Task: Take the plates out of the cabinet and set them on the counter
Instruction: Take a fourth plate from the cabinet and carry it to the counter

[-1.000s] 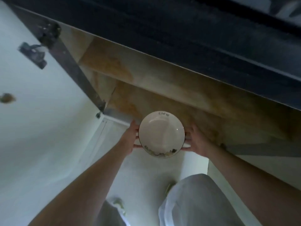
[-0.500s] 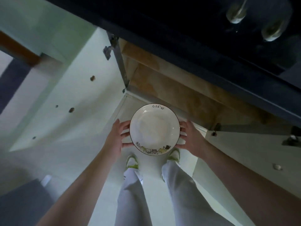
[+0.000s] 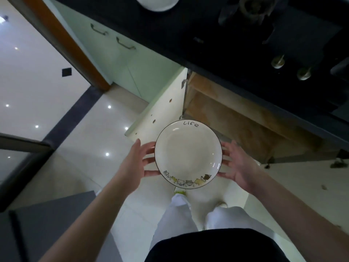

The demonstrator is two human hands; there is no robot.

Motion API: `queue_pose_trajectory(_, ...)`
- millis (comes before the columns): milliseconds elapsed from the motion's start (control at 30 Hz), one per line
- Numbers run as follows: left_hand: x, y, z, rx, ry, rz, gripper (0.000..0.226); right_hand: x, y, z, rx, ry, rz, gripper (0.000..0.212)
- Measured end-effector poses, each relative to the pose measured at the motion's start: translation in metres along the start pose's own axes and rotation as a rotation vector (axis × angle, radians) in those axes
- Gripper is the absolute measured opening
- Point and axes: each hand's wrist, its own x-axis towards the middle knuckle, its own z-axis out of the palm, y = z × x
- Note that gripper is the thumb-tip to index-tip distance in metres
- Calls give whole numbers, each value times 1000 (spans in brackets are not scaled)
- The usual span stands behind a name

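A glossy pale tiled floor [image 3: 79,148] is seen across the left and lower part of the view, marked by bright light reflections. A dark, near-black counter top [image 3: 217,40] is seen along the upper right, with a white rounded dish [image 3: 156,3] at its top edge and two metallic stove knobs [image 3: 277,62] to the right. Beneath the counter, an open cabinet with a brown wooden interior [image 3: 236,120] is seen, its cream door [image 3: 160,108] swung out leftward; the door stands just behind the plate. Pale green closed cabinet fronts with curved metal handles [image 3: 124,44] are noted to the left.

A round white ceramic plate with a thin dark rim [image 3: 188,154] is held level in the air, in front of the cabinet and above the floor. The word "Life" is printed at its far edge and a row of small cartoon figures at its near edge. It is grasped at opposite edges by the left hand [image 3: 135,165] and the right hand [image 3: 238,167], fingers spread beneath the rim.
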Motion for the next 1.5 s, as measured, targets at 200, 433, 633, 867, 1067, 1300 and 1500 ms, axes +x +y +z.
queue_pose_trajectory(200,-68,22,4,29,12,125,54,-75,-17,-2,11,-43,-123,40)
queue_pose_trajectory(433,-136,8,39,15,-52,258,52,-152,-11,-48,-7,-37,-258,36)
queue_pose_trajectory(633,-192,-17,74,22,-94,262,55,-219,11,-95,72,-41,-317,35)
queue_pose_trajectory(867,-242,-23,99,78,-155,269,57,-276,38,-116,169,16,-381,37)
queue_pose_trajectory(1067,-260,-20,101,162,-265,278,61,-309,61,-115,193,160,-432,32)
queue_pose_trajectory(1300,-258,-30,125,283,-421,321,50,-338,91,-123,267,326,-461,17)
queue_pose_trajectory(1500,-277,-58,180,392,-524,329,40,-380,126,-160,433,436,-530,31)
